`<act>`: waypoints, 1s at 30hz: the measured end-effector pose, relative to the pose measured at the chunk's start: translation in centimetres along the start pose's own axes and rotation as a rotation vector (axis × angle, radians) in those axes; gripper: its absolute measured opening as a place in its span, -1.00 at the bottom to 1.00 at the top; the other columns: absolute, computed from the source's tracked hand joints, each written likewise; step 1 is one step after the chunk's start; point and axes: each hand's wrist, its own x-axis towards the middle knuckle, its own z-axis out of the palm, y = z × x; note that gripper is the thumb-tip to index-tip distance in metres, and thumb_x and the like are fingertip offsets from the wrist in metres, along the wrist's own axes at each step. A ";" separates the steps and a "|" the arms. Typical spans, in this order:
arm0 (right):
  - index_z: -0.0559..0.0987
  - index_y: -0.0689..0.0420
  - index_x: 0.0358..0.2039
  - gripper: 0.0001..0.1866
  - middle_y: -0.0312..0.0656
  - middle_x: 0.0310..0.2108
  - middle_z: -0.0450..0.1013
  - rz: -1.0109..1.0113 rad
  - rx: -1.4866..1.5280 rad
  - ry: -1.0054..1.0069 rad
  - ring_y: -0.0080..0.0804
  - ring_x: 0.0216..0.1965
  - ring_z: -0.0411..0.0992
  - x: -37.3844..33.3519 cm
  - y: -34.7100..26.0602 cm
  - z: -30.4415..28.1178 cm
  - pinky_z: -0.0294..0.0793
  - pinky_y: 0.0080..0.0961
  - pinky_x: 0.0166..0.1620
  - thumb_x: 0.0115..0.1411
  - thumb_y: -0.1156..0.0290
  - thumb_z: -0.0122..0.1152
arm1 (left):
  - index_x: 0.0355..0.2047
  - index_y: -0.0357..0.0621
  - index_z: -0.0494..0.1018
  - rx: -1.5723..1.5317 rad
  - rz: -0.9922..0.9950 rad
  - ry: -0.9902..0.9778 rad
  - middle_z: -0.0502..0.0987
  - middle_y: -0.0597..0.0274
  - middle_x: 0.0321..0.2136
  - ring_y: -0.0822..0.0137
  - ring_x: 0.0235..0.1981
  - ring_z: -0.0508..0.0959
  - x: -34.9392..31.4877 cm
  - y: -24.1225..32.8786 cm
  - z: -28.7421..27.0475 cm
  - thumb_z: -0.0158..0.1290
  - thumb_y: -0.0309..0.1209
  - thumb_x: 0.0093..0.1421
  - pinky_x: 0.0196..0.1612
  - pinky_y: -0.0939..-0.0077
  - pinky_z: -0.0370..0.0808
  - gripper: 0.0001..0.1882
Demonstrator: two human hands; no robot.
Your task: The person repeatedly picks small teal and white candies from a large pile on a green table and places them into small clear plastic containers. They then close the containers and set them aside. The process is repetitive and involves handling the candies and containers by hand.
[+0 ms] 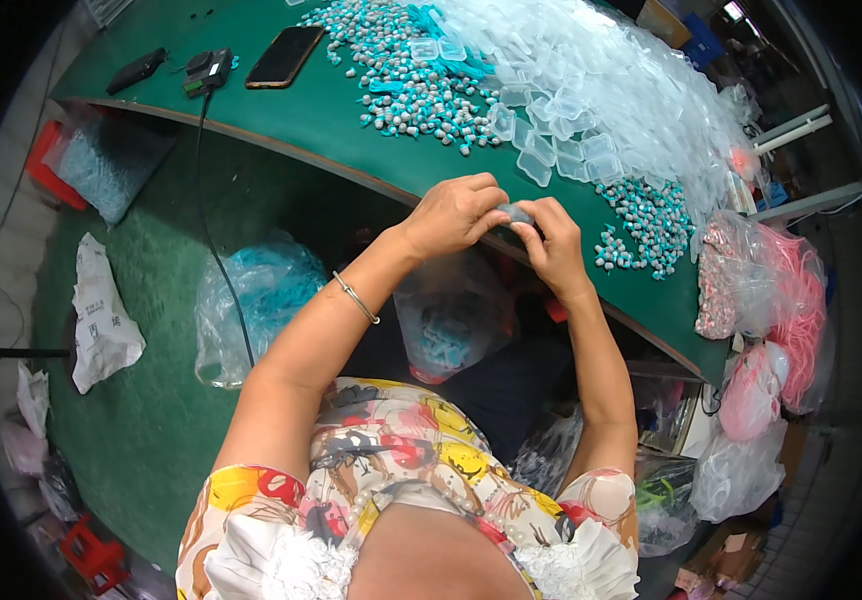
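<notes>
At the front edge of the green table, my left hand (458, 212) and my right hand (555, 246) meet, both closed with thumbs and fingertips pinching. Between them is a small grey piece (517, 213), mostly covered by my fingers, so its kind cannot be made out. Just beyond lie many small clear plastic cases (537, 150), some with raised lids, merging into a large heap. Small grey-and-teal pieces (421, 112) are scattered left of the heap. Another pile of these grey-and-teal pieces (651, 222) sits to the right of my right hand.
A phone (284, 56), a small black device (208, 72) with a hanging cable and another dark item (137, 72) lie at the table's far left. Bags of pink cord (794, 310) hang by the right end. Below, a bag of teal material (269, 290) stands on the green floor.
</notes>
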 end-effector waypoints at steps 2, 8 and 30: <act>0.58 0.21 -0.22 -0.77 -0.08 -0.40 0.45 0.020 0.018 0.009 -0.11 -0.35 0.43 0.1 -0.5 0.3 0.40 -0.31 -0.31 0.08 0.47 0.31 | -0.36 -0.17 0.51 -0.057 -0.008 0.022 0.45 0.09 -0.41 0.01 -0.40 0.50 -0.3 -0.2 0.0 0.15 -0.27 0.17 -0.34 0.16 0.44 -0.78; 0.60 0.13 -0.24 -0.78 -0.16 -0.36 0.49 -0.093 0.111 0.041 -0.14 -0.25 0.44 3.0 1.9 -1.2 0.39 -0.27 -0.18 0.10 0.37 0.33 | -0.34 -0.17 0.52 0.032 -0.047 0.082 0.47 0.09 -0.43 0.02 -0.41 0.53 -1.7 2.7 0.1 0.18 -0.33 0.15 -0.35 0.21 0.46 -0.83; 0.58 0.07 -0.35 -0.85 -0.26 -0.33 0.48 -0.102 -0.330 0.099 -0.23 -0.20 0.43 -0.5 -1.2 -0.7 0.28 -0.26 -0.04 0.02 0.48 0.32 | -0.29 0.08 0.65 0.722 -0.576 0.062 0.55 0.14 -0.14 0.08 -0.05 0.54 4.2 -10.9 -11.8 0.15 -0.45 0.06 -0.03 0.16 0.51 -0.80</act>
